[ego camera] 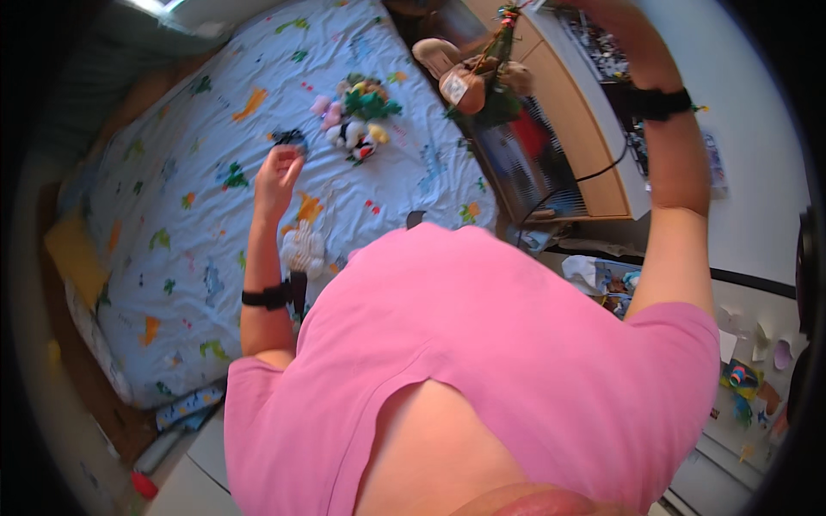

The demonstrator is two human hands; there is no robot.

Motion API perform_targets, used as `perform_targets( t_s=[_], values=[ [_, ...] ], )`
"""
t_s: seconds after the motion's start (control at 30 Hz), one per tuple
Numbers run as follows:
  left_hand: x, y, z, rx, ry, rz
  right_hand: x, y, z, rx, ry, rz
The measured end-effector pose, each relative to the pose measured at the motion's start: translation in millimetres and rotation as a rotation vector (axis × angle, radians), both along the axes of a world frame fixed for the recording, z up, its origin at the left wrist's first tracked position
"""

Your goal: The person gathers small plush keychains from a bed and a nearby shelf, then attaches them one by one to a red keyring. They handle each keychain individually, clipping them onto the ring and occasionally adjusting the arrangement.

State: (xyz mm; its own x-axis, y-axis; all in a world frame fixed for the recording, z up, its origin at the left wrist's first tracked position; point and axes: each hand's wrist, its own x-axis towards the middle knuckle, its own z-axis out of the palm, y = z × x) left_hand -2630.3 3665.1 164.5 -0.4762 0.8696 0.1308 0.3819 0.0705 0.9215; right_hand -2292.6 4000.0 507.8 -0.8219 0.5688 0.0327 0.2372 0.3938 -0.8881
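Observation:
My left hand point(281, 173) is over the bed with curled fingers, right at a small dark plush toy point(290, 137); whether it grips the toy is unclear. Beside that toy lie a pink plush point(328, 111), a green plush point(371, 105) and a black-and-white plush point(352, 134). A striped pale plush point(303, 250) rests near my left forearm. My right arm reaches up, and my right hand point(597, 8) is cut off by the top edge, its fingers hidden. Near it hangs a bundle of brown plush toys point(464, 87) with green parts, its tied cords point(508, 16) running towards the top edge.
A bed with a dinosaur-print sheet point(193, 258) fills the left side. A wooden cabinet point(568, 116) with glass doors stands at the right, a black cable point(603, 173) hanging across it. A container of small things point(616, 284) is below. A yellow object point(76, 258) lies by the bed's edge.

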Motion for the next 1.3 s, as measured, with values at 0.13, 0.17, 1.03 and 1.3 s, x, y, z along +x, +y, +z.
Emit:
perform_targets(
  t_s=[0.13,0.17,1.03,1.3],
  values=[
    [10,0,63,0.194,0.043,-0.079,-8,-44,-18,-0.054,-0.120,0.086],
    [18,-1,77,0.258,0.083,-0.104,-17,-53,-35,0.006,-0.135,0.190],
    [157,-82,60,-0.369,-0.602,0.763,-181,16,-607,0.399,-0.377,0.088],
    [178,-84,55,-0.167,-0.581,1.016,-233,2,-695,0.275,-0.632,0.212]
  ],
)
